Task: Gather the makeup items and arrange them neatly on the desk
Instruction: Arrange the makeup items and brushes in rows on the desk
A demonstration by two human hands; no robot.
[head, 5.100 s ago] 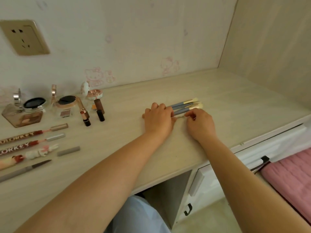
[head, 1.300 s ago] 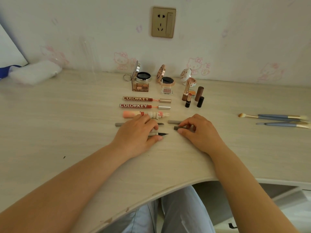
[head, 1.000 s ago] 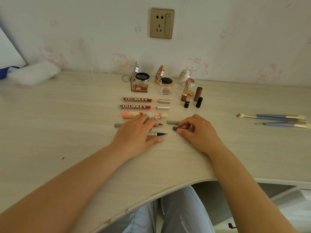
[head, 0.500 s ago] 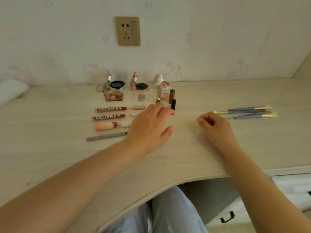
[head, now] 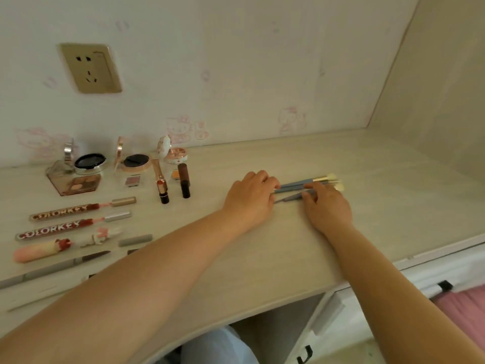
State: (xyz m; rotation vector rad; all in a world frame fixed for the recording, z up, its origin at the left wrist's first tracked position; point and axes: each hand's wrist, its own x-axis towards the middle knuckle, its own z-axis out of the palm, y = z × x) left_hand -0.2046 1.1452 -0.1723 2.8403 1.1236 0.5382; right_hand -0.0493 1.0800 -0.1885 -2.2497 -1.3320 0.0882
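Observation:
Several blue-handled makeup brushes lie side by side on the pale wooden desk, pale bristles to the right. My left hand curls its fingers over their handle ends. My right hand pinches the lowest brush near its middle. To the left lie two COLORKEY lip gloss tubes, a pink tube, a grey cap and an eyeliner pen. Behind them stand three open compacts, an eyeshadow palette and two lipsticks.
A wall socket sits on the wall at the back left. A side panel closes the desk on the right. Below the front edge are white drawers with a black handle and a pink cushion.
Both hands left the eyeliner pens and moved right to the brushes, and the view swung right with them. The left hand, open half a second ago, now curls over the brush handles.

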